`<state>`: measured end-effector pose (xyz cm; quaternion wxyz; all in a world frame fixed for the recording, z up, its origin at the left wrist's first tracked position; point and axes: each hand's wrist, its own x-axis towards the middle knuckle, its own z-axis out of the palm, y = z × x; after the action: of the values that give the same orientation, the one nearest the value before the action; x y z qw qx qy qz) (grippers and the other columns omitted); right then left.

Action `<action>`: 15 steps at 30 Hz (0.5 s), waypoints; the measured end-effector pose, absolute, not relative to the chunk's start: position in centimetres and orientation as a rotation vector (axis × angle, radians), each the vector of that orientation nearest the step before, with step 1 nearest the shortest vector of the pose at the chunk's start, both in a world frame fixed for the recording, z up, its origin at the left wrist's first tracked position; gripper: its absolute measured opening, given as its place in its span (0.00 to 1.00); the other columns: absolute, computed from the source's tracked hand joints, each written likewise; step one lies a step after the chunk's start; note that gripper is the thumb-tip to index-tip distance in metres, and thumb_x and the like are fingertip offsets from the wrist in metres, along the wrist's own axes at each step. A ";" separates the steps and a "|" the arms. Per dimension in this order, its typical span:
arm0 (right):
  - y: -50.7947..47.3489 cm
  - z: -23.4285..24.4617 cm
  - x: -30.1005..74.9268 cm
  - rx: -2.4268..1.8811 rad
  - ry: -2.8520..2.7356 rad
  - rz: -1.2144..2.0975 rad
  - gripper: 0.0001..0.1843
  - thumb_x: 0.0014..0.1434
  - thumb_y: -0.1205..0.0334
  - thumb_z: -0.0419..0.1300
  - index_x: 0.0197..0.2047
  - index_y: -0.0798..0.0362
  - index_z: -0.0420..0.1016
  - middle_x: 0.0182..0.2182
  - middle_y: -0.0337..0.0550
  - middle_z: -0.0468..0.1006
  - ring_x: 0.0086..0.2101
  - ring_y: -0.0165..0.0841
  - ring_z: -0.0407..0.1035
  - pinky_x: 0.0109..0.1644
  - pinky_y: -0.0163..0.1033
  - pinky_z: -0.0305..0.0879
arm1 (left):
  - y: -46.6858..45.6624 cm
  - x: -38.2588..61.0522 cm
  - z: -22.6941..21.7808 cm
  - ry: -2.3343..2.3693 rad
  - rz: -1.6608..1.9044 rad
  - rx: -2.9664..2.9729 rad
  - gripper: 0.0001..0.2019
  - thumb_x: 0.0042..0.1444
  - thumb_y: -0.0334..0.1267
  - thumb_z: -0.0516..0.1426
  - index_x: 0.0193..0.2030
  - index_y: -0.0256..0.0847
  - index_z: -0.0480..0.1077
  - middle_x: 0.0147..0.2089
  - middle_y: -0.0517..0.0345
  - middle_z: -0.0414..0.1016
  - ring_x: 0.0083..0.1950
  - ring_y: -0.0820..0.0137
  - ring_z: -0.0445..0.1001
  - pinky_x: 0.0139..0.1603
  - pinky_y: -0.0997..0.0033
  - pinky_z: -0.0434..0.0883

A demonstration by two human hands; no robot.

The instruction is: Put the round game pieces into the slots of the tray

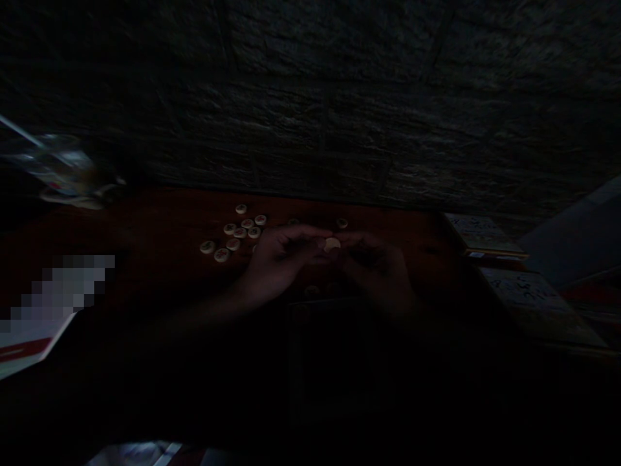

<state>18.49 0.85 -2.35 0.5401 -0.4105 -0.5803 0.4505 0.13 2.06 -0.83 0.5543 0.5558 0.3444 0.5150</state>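
My left hand (272, 262) and my right hand (385, 265) meet over the middle of the table. Between their fingertips is a round, pale Chinese chess piece (332, 244), pinched from both sides. Left of the hands, several similar pieces (239, 232) with red or dark characters lie flat in a loose group. One more piece (342, 222) sits behind the fingers, and others are partly covered by the hands. Below the hands, a dark rectangular box or tray (295, 362) shows only faintly; its inside is too dark to make out.
A reddish wooden table (160, 220) runs up to a rough stone wall (301, 123). At the left stand a clear cup (72, 168) with a straw and a white, red-striped sheet or box (29, 356). Two flat patterned boxes (485, 234) (538, 304) lie at the right.
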 end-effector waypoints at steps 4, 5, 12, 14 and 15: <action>0.8 -2.2 18.5 -0.969 -1.383 1.077 0.11 0.58 0.55 0.74 0.44 0.47 0.84 0.39 0.42 0.87 0.39 0.35 0.81 0.44 0.42 0.78 | 2.2 0.0 -1.0 0.834 1.224 1.411 0.11 0.57 0.40 0.71 0.45 0.39 0.83 0.46 0.52 0.87 0.45 0.65 0.86 0.49 0.67 0.83; 0.7 -2.0 18.5 -0.961 -1.387 1.079 0.11 0.58 0.55 0.74 0.43 0.47 0.84 0.40 0.42 0.87 0.39 0.35 0.81 0.44 0.41 0.78 | 2.3 -0.1 -1.1 0.845 1.228 1.450 0.12 0.56 0.39 0.72 0.45 0.39 0.83 0.47 0.52 0.87 0.46 0.65 0.85 0.50 0.67 0.82; 0.4 -1.4 18.3 -1.010 -1.351 1.093 0.12 0.57 0.51 0.74 0.37 0.49 0.83 0.33 0.40 0.86 0.32 0.33 0.79 0.36 0.38 0.76 | 2.4 -0.2 -1.1 0.814 1.201 1.595 0.12 0.54 0.36 0.72 0.45 0.39 0.82 0.44 0.51 0.87 0.43 0.65 0.86 0.47 0.68 0.82; 0.6 -1.5 18.3 -1.000 -1.365 1.093 0.13 0.55 0.51 0.75 0.36 0.49 0.83 0.32 0.40 0.85 0.32 0.33 0.79 0.36 0.38 0.76 | 2.3 -0.2 -1.1 0.790 1.204 1.593 0.12 0.53 0.35 0.72 0.44 0.38 0.81 0.44 0.51 0.87 0.43 0.65 0.86 0.46 0.70 0.81; 0.7 -1.6 18.3 -0.995 -1.369 1.092 0.14 0.54 0.50 0.76 0.35 0.49 0.82 0.31 0.40 0.85 0.31 0.33 0.79 0.35 0.38 0.76 | 2.3 -0.2 -1.2 0.778 1.199 1.597 0.13 0.52 0.34 0.72 0.44 0.38 0.81 0.44 0.51 0.87 0.43 0.65 0.86 0.47 0.70 0.82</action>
<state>18.26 0.67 -1.59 0.5342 -0.4175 -0.5746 0.4584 -0.19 2.26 -1.18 0.4785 0.6543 0.3187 0.4912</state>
